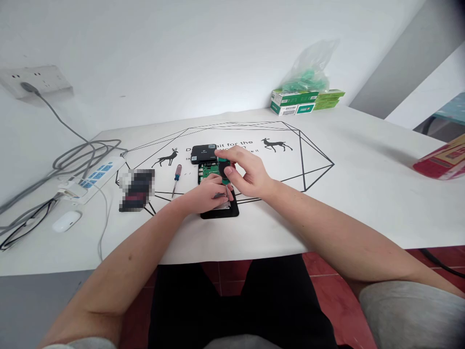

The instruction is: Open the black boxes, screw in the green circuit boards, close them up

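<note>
My right hand grips the green-and-black handle of a screwdriver, which stands upright with its shaft pointing down. Below it, my left hand rests on an opened black electronic device, its fingers closed around the lower shaft. The tip is hidden by the fingers. Part of a green circuit board shows above my left hand, and a silvery metal part shows below it. A black cover with small labels lies just behind the device.
Left of the device lie a second screwdriver, tiny screw-like bits, and a blurred-out dark object. Farther left are a power strip, cables and a white case. Green-and-white boxes stand at the back; a red package is at right.
</note>
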The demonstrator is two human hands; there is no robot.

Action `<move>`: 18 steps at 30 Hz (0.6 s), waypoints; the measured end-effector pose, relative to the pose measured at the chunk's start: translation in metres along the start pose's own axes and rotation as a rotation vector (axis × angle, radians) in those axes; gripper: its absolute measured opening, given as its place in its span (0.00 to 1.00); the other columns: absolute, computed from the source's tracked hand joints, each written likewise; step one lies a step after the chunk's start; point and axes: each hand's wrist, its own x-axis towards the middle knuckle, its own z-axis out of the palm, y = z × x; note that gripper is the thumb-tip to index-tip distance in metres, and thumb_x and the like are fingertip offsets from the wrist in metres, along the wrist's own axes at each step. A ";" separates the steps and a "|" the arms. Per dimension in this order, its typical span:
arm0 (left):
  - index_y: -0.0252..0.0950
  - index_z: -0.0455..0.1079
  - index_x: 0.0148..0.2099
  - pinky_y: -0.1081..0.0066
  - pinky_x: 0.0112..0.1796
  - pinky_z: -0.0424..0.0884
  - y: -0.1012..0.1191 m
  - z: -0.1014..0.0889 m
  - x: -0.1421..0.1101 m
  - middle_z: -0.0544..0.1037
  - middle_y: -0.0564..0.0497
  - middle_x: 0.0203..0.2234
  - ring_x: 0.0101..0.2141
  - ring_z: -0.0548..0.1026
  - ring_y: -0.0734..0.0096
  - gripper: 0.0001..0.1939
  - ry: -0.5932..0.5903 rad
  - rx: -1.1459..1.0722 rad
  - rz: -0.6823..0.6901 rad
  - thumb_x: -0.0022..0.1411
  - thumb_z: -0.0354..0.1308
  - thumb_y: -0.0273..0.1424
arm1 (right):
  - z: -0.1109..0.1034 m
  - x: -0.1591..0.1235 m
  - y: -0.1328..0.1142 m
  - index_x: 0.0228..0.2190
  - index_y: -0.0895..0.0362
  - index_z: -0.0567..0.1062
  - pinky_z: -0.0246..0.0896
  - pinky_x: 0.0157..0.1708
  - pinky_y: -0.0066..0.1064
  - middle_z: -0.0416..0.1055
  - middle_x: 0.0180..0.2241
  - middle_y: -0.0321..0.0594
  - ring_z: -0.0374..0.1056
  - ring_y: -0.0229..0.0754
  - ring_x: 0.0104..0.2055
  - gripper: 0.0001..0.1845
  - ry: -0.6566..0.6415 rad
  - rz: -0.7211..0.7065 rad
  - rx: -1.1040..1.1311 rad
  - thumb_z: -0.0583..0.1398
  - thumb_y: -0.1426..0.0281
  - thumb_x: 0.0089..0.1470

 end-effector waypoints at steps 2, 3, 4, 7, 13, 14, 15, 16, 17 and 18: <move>0.44 0.83 0.46 0.44 0.66 0.67 0.002 -0.001 0.000 0.81 0.46 0.49 0.60 0.71 0.50 0.11 -0.005 0.003 0.001 0.71 0.59 0.25 | 0.000 0.001 0.001 0.62 0.47 0.72 0.74 0.38 0.43 0.74 0.35 0.38 0.70 0.45 0.34 0.21 0.015 -0.003 -0.013 0.57 0.60 0.72; 0.44 0.83 0.47 0.44 0.65 0.68 0.003 -0.001 -0.001 0.81 0.47 0.48 0.60 0.71 0.50 0.12 -0.008 0.003 -0.002 0.71 0.59 0.25 | 0.000 0.001 0.001 0.61 0.47 0.73 0.74 0.37 0.43 0.73 0.34 0.38 0.69 0.44 0.34 0.20 0.023 -0.005 -0.017 0.59 0.59 0.71; 0.44 0.83 0.47 0.45 0.64 0.69 0.004 -0.001 -0.001 0.82 0.47 0.48 0.59 0.72 0.50 0.13 -0.011 0.003 -0.006 0.71 0.58 0.24 | 0.000 0.002 0.001 0.60 0.47 0.73 0.74 0.37 0.43 0.73 0.35 0.38 0.68 0.44 0.33 0.20 0.034 -0.009 -0.018 0.61 0.59 0.69; 0.42 0.82 0.47 0.47 0.64 0.69 0.005 -0.001 -0.001 0.82 0.47 0.46 0.59 0.73 0.51 0.13 0.011 0.007 0.005 0.71 0.58 0.24 | 0.001 0.004 -0.003 0.56 0.48 0.74 0.75 0.38 0.44 0.75 0.42 0.42 0.72 0.46 0.39 0.20 0.068 0.015 0.008 0.65 0.59 0.66; 0.41 0.81 0.44 0.48 0.62 0.71 0.005 0.000 -0.001 0.82 0.47 0.44 0.59 0.73 0.50 0.10 0.050 0.002 -0.007 0.69 0.59 0.25 | 0.012 -0.002 -0.011 0.55 0.47 0.70 0.79 0.39 0.43 0.77 0.50 0.46 0.78 0.49 0.49 0.21 0.122 0.154 0.148 0.67 0.57 0.66; 0.41 0.81 0.44 0.48 0.62 0.71 0.005 0.001 -0.001 0.82 0.47 0.43 0.58 0.73 0.49 0.10 0.052 0.003 -0.012 0.69 0.59 0.26 | 0.013 -0.003 -0.011 0.54 0.47 0.70 0.78 0.38 0.42 0.78 0.48 0.45 0.78 0.49 0.48 0.22 0.139 0.132 0.138 0.69 0.56 0.64; 0.41 0.81 0.43 0.47 0.62 0.70 0.004 0.001 -0.001 0.82 0.47 0.44 0.58 0.73 0.50 0.09 0.056 0.006 -0.010 0.69 0.58 0.26 | 0.013 -0.004 -0.011 0.53 0.47 0.71 0.78 0.36 0.41 0.78 0.46 0.44 0.78 0.49 0.47 0.23 0.157 0.101 0.115 0.70 0.55 0.62; 0.41 0.81 0.44 0.47 0.63 0.70 0.004 0.001 -0.001 0.81 0.46 0.44 0.57 0.73 0.50 0.09 0.062 0.011 -0.001 0.69 0.58 0.27 | 0.012 -0.004 -0.011 0.52 0.47 0.72 0.77 0.36 0.41 0.78 0.45 0.43 0.78 0.49 0.46 0.22 0.173 0.066 0.085 0.70 0.55 0.62; 0.41 0.81 0.44 0.47 0.63 0.69 0.003 0.001 -0.001 0.81 0.45 0.46 0.56 0.73 0.50 0.09 0.070 0.017 0.013 0.69 0.59 0.27 | 0.010 -0.003 -0.011 0.51 0.47 0.73 0.77 0.37 0.42 0.79 0.44 0.43 0.78 0.48 0.45 0.19 0.185 0.032 0.059 0.68 0.55 0.64; 0.40 0.80 0.45 0.47 0.63 0.69 0.002 0.001 -0.001 0.80 0.45 0.47 0.56 0.73 0.51 0.08 0.079 0.022 0.027 0.69 0.59 0.28 | 0.008 -0.002 -0.011 0.52 0.48 0.74 0.77 0.38 0.43 0.79 0.44 0.43 0.78 0.48 0.45 0.16 0.191 -0.002 0.044 0.65 0.57 0.67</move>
